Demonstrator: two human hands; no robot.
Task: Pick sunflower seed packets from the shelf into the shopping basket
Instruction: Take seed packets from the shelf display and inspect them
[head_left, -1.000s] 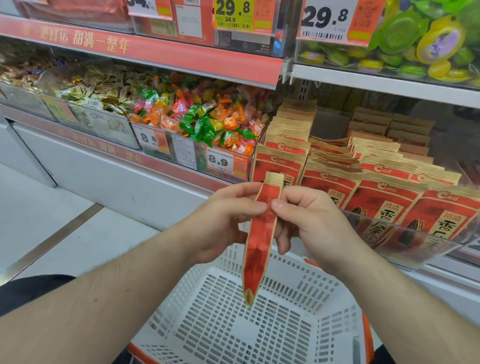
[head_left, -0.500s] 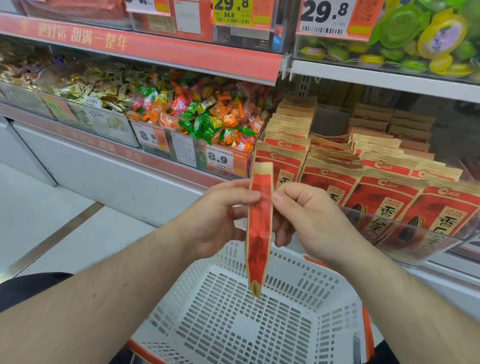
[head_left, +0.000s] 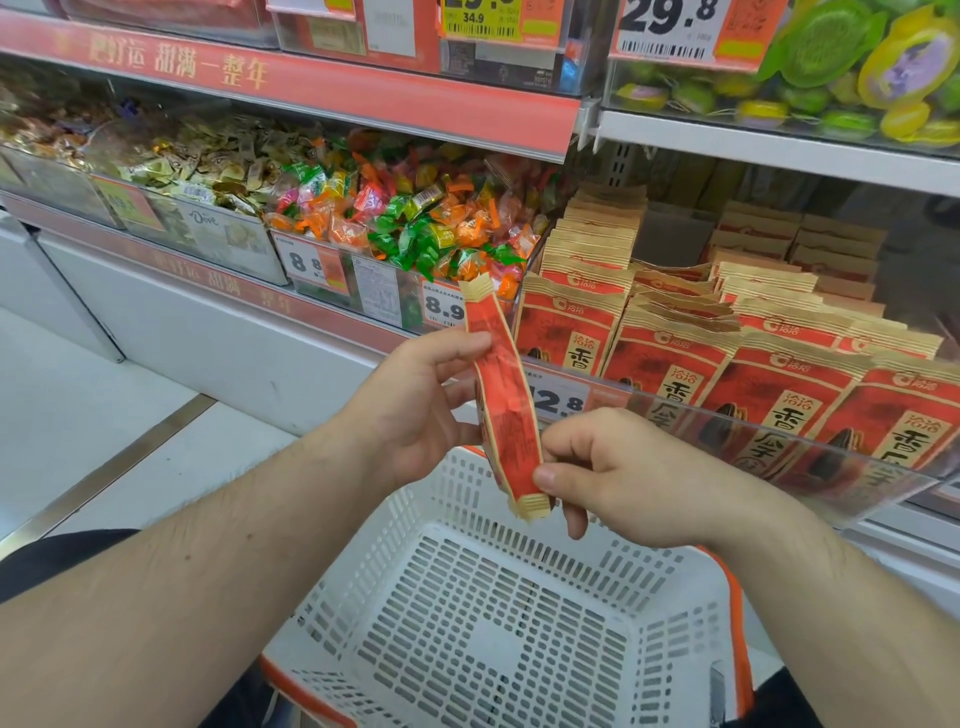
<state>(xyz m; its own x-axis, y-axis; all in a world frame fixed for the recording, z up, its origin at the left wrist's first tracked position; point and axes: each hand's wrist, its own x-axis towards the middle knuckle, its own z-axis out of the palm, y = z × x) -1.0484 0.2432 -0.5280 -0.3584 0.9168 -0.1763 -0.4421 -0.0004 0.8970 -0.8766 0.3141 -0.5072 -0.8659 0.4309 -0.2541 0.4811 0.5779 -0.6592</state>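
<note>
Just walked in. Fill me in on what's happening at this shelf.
A person is holding one red sunflower seed packet edge-on over a white shopping basket. The left hand grips its upper part, the right hand pinches its lower end. The basket holds nothing visible; more packets remain on the shelf.

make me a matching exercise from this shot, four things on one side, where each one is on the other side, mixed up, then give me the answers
Things:
1. held packet
2. shopping basket
3. mixed wrapped candies
4. sunflower seed packets

Places:
A. shelf bin left of the seed packets
B. below both hands, nothing in it
C. standing in rows behind a clear shelf guard, right side
D. between the left hand and right hand, edge-on to the camera

Pairs: 1-D, 2-B, 3-A, 4-C
</note>
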